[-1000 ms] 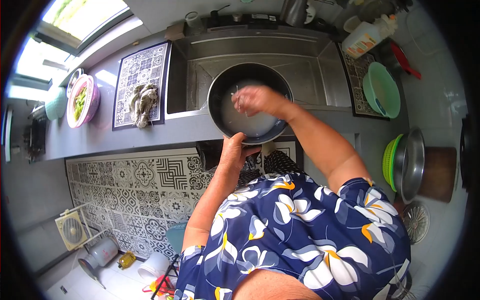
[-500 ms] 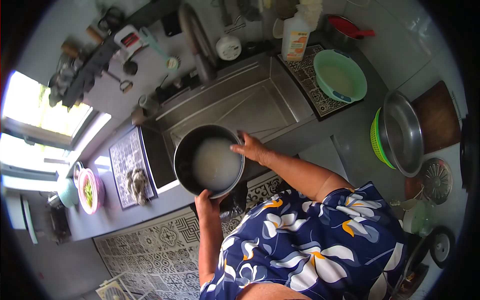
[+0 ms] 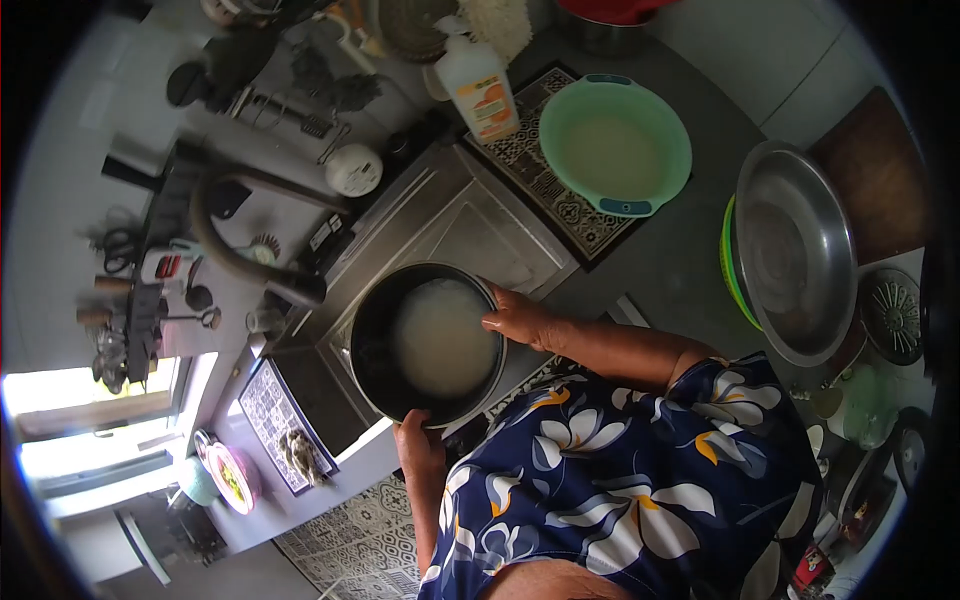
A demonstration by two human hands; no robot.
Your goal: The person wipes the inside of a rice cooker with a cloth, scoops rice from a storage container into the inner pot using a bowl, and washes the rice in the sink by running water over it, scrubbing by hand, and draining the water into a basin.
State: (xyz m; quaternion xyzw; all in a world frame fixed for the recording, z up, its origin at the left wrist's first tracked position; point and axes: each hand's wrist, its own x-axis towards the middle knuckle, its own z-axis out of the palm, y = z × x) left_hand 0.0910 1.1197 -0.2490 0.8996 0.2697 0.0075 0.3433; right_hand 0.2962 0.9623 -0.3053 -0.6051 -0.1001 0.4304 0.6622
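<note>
A dark round pot (image 3: 375,350) with cloudy whitish liquid inside is held over the front edge of the steel sink (image 3: 480,235). My left hand (image 3: 420,445) grips its near rim, the thumb over the edge and the other fingers hidden beneath. On the pot's right side my right hand (image 3: 520,320) is closed on the rim, thumb toward the inside. A green basin (image 3: 615,150) with cloudy liquid stands on a patterned mat (image 3: 590,232) to the right of the sink.
Beside the green basin is a white bottle (image 3: 480,90). A large steel bowl (image 3: 795,255) leans at the right. The faucet (image 3: 235,255) arches behind the sink. At the left are a grey cloth (image 3: 300,455) and a pink basket (image 3: 235,480) with green pieces.
My right hand has come out of the pot's liquid and taken hold of its rim. The view has turned to the right, toward the green basin.
</note>
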